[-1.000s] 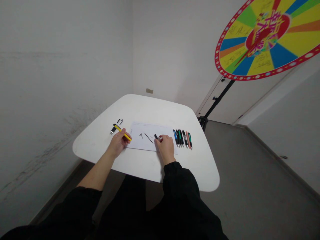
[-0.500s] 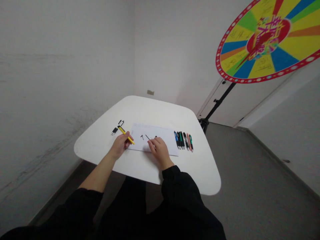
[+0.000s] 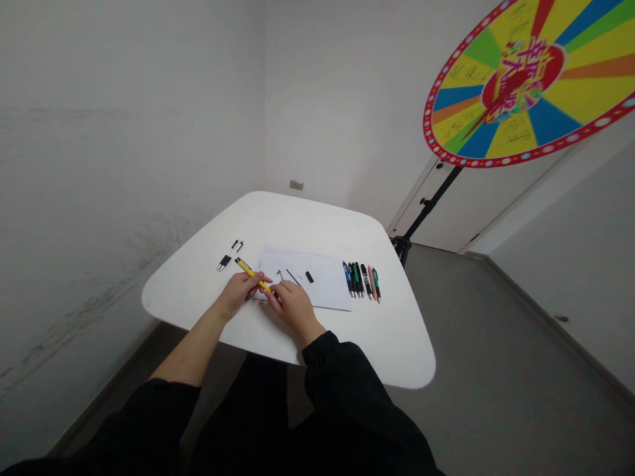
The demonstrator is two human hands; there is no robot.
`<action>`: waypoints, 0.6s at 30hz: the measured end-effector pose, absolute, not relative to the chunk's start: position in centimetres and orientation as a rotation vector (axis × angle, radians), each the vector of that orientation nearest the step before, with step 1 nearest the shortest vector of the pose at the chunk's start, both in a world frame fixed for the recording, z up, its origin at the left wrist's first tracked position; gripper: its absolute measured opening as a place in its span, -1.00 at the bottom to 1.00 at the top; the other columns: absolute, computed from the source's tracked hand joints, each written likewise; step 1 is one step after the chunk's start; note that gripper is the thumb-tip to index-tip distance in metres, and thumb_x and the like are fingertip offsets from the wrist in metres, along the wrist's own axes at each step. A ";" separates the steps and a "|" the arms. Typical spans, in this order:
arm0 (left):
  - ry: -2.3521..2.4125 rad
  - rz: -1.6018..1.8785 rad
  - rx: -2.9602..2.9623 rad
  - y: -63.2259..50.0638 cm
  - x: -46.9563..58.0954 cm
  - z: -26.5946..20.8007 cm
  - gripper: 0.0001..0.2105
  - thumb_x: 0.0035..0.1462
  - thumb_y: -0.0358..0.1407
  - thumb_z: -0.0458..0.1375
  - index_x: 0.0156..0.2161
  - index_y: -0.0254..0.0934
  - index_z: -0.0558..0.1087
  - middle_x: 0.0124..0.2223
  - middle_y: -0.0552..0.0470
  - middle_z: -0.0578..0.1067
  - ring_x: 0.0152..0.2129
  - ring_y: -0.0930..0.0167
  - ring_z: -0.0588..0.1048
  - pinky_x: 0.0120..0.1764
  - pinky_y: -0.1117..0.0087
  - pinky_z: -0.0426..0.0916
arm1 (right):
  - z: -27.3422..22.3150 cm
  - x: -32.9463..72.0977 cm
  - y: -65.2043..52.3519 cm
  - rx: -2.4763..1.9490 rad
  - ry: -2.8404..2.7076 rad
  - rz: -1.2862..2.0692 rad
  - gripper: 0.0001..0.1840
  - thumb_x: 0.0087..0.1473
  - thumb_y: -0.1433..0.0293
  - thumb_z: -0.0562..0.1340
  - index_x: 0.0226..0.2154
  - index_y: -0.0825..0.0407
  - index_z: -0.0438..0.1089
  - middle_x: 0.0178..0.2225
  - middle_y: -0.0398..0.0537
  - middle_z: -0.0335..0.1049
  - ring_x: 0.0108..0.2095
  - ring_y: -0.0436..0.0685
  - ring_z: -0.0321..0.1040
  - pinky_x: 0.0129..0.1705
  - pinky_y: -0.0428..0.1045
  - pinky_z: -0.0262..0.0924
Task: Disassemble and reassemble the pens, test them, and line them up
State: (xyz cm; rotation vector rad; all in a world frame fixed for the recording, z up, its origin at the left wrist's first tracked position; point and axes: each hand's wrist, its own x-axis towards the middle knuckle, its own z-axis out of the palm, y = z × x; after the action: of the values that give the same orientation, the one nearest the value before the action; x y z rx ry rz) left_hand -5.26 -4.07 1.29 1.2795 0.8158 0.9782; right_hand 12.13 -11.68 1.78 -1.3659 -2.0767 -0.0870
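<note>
A yellow pen barrel (image 3: pixel 247 267), black near its upper end, slants over the left edge of a white paper sheet (image 3: pixel 327 291). My left hand (image 3: pixel 237 294) is closed round the barrel's middle. At its lower end the fingertips of my right hand (image 3: pixel 294 307) pinch it; part of that end is hidden by the fingers. Just beyond my right hand, a thin dark pen refill (image 3: pixel 292 276) lies on the paper. A small silvery part (image 3: pixel 280 274) is left of the refill, and a short black grip (image 3: pixel 309 277) is to its right.
Pen parts (image 3: pixel 225 262), black and clear, lie left of the paper on the white table (image 3: pixel 317 218). To the right stands a row of several pens (image 3: pixel 358 280). A colourful prize wheel (image 3: pixel 536 79) on a black stand (image 3: pixel 431 206) rises behind the table's right side.
My right hand has moved left from the refill to the lower end of the yellow barrel. The black grip and refill now show fully on the paper. My left hand keeps its hold.
</note>
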 end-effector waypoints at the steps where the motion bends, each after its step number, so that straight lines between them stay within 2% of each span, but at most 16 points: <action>1: 0.820 0.975 1.296 -4.1 -5.3 1.2 -0.50 -0.02 0.14 0.36 -0.38 -0.36 0.65 -0.60 0.01 0.42 -0.69 0.55 0.16 -0.59 0.45 -0.08 | 1.8 12.2 -11.7 -1.370 -2.077 -0.096 -0.76 0.37 0.29 0.21 -0.31 0.02 0.51 -0.37 -0.03 0.45 -0.29 0.12 0.40 -0.23 -0.01 0.22; 5: 0.834 1.009 1.299 -4.1 -5.3 1.3 -0.50 0.00 0.15 0.35 -0.35 -0.35 0.65 -0.58 0.01 0.44 -0.68 0.56 0.16 -0.58 0.45 -0.06 | 2.0 12.6 -12.1 -1.393 -2.092 -0.139 -0.73 0.39 0.29 0.18 -0.32 0.01 0.48 -0.36 -0.03 0.45 -0.30 0.12 0.39 -0.25 -0.01 0.20; 9: 0.797 1.110 1.241 -4.2 -5.1 1.6 -0.52 0.02 0.13 0.34 -0.40 -0.35 0.63 -0.56 0.02 0.44 -0.68 0.56 0.14 -0.59 0.44 -0.05 | 2.0 14.0 -12.7 -1.420 -2.038 -0.133 -0.72 0.40 0.30 0.14 -0.31 0.01 0.48 -0.35 -0.02 0.46 -0.30 0.13 0.39 -0.23 0.00 0.20; 14: 0.795 1.153 1.213 -4.4 -4.8 2.3 -0.48 0.04 0.12 0.33 -0.16 -0.34 0.65 -0.49 0.04 0.47 -0.65 0.56 0.18 -0.59 0.47 -0.06 | 1.8 18.0 -13.9 -1.638 -1.810 -0.069 -0.74 0.38 0.32 0.13 -0.30 0.02 0.45 -0.35 -0.05 0.44 -0.34 0.10 0.36 -0.25 -0.02 0.17; 18: 0.807 1.157 1.211 -4.6 -4.7 2.6 -0.50 0.05 0.11 0.32 -0.24 -0.37 0.64 -0.50 0.04 0.45 -0.65 0.57 0.17 -0.57 0.47 -0.06 | 2.0 20.9 -14.7 -1.916 -1.704 -0.070 -0.74 0.36 0.34 0.14 -0.36 0.04 0.42 -0.35 -0.06 0.44 -0.32 0.10 0.35 -0.28 -0.02 0.08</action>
State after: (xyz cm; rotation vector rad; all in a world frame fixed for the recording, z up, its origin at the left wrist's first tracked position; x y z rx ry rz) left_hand -4.69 -4.60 2.57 1.2108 0.8071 1.1574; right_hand 20.89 -14.72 2.03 -1.9162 -1.7041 -0.0700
